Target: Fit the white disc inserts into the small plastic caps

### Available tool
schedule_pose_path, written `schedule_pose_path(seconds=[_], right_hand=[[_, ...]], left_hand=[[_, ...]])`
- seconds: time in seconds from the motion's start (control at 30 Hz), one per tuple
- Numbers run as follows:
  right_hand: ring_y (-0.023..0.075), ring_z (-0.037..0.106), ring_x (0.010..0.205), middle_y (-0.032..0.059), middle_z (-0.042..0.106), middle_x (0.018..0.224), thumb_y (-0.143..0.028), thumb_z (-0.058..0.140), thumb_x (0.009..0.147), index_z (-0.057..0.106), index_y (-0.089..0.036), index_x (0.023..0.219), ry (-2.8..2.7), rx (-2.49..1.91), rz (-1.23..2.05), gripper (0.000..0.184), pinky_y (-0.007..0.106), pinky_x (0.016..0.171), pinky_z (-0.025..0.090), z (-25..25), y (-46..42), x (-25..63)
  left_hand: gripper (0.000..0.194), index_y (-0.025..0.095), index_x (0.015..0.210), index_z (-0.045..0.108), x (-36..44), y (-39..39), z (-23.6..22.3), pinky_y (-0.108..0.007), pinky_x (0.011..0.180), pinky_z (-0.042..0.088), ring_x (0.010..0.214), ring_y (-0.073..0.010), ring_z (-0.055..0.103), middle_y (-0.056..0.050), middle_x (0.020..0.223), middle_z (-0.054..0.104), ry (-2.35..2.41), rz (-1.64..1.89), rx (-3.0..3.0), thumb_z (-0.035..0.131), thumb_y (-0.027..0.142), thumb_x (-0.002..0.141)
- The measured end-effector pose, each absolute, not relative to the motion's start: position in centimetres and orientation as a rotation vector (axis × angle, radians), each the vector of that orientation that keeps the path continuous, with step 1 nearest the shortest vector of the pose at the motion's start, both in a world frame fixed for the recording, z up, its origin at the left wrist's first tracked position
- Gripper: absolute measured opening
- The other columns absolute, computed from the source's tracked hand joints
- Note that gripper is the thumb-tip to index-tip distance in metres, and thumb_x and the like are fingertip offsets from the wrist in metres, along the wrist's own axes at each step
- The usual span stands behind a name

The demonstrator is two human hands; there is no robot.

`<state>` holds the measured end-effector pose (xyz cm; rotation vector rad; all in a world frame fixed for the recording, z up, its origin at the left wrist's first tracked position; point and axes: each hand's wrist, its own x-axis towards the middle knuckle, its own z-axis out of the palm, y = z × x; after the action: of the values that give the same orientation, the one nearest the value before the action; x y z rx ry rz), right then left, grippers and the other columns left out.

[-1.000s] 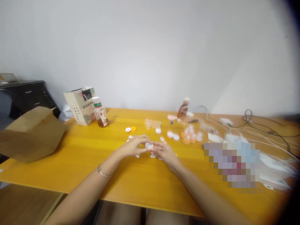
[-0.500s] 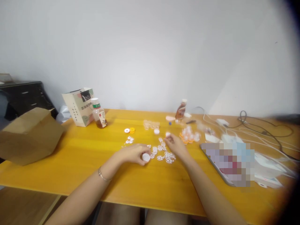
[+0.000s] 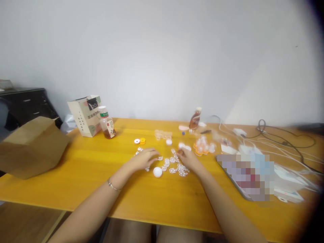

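My left hand [image 3: 144, 158] lies on the yellow table [image 3: 101, 175] with its fingers stretched out flat, fingertips at several small white pieces [image 3: 160, 158]. A round white cap [image 3: 157, 172] stands free on the table just in front of that hand. My right hand [image 3: 188, 160] rests to the right of a heap of white lattice pieces [image 3: 178, 168]. Its fingers are pinched together at the far edge of the heap, and what they hold is too small to make out.
A brown paper bag [image 3: 32, 145], a printed paper bag [image 3: 85, 115] and a tea bottle [image 3: 106, 123] stand at the left. Farther back are clear cups [image 3: 163, 134], orange-and-clear caps [image 3: 204, 147] and a second bottle [image 3: 196, 118]. A tablet [image 3: 246, 175] and cables [image 3: 278, 138] lie at the right.
My hands parted from in front of me. The left set the white cap down and let go of it. The right reached toward the far caps, then drew back to the lattice pieces.
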<state>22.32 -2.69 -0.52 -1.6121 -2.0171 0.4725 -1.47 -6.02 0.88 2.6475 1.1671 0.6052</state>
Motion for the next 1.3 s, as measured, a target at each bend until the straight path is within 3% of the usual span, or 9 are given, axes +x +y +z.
schedule_pose_path(seconds=[0.3, 0.53, 0.7, 0.83, 1.03, 1.3], right_hand=[[0.0118, 0.054, 0.066, 0.0005, 0.057, 0.075, -0.023, 0.048, 0.075, 0.053, -0.018, 0.093, -1.957, -1.416, 0.725, 0.019, 0.022, 0.062, 0.042, -1.0, -3.2, 21.3], [0.0132, 0.055, 0.066, 0.0023, 0.061, 0.075, -0.026, 0.049, 0.073, 0.057, -0.018, 0.078, -1.960, -1.507, 0.645, 0.012, 0.023, 0.060, 0.041, 1.0, -3.6, 22.4], [0.0130, 0.054, 0.052, 0.0004, 0.058, 0.061, -0.041, 0.064, 0.058, 0.052, -0.018, 0.067, -2.057, -1.675, 0.905, 0.027, 0.022, 0.045, 0.038, 2.4, -4.6, 24.6], [0.0126, 0.055, 0.045, -0.0034, 0.056, 0.060, -0.029, 0.074, 0.045, 0.047, -0.020, 0.070, -2.032, -1.705, 1.236, 0.038, 0.022, 0.041, 0.038, 2.5, -5.3, 25.2], [0.0099, 0.054, 0.041, -0.0035, 0.056, 0.062, -0.017, 0.067, 0.053, 0.049, -0.019, 0.069, -2.031, -1.602, 1.145, 0.024, 0.019, 0.039, 0.036, 1.5, -4.9, 24.0], [0.0091, 0.050, 0.053, -0.0027, 0.055, 0.062, -0.016, 0.056, 0.066, 0.054, -0.017, 0.069, -2.040, -1.408, 0.830, 0.004, 0.020, 0.052, 0.039, -0.1, -4.0, 21.6]], left_hand=[[0.025, 0.022, 0.102, 0.058, -0.6, -5.6, -0.3, -0.028, 0.084, 0.038, 0.094, -0.0175, 0.052, -0.006, 0.098, 0.058, 1.074, 0.560, 2.726, 0.043, 0.023, 0.082], [0.021, 0.020, 0.094, 0.061, -0.5, -5.2, -0.7, -0.029, 0.082, 0.038, 0.090, -0.0179, 0.053, -0.006, 0.093, 0.060, 1.125, 0.576, 2.719, 0.044, 0.020, 0.082], [0.021, 0.019, 0.092, 0.061, -0.5, -5.1, -0.8, -0.028, 0.081, 0.038, 0.089, -0.0177, 0.054, -0.007, 0.090, 0.060, 1.117, 0.585, 2.734, 0.043, 0.020, 0.082], [0.021, 0.019, 0.093, 0.061, -0.6, -5.0, -1.0, -0.028, 0.082, 0.039, 0.090, -0.0173, 0.054, -0.007, 0.091, 0.060, 1.113, 0.594, 2.755, 0.043, 0.020, 0.082], [0.022, 0.018, 0.092, 0.061, -0.7, -4.8, -1.2, -0.027, 0.079, 0.039, 0.087, -0.0170, 0.055, -0.007, 0.091, 0.060, 1.132, 0.591, 2.769, 0.041, 0.020, 0.083], [0.020, 0.017, 0.081, 0.062, -0.5, -4.6, -1.2, -0.026, 0.074, 0.039, 0.079, -0.0162, 0.055, -0.006, 0.081, 0.061, 1.208, 0.642, 2.669, 0.044, 0.025, 0.082]])
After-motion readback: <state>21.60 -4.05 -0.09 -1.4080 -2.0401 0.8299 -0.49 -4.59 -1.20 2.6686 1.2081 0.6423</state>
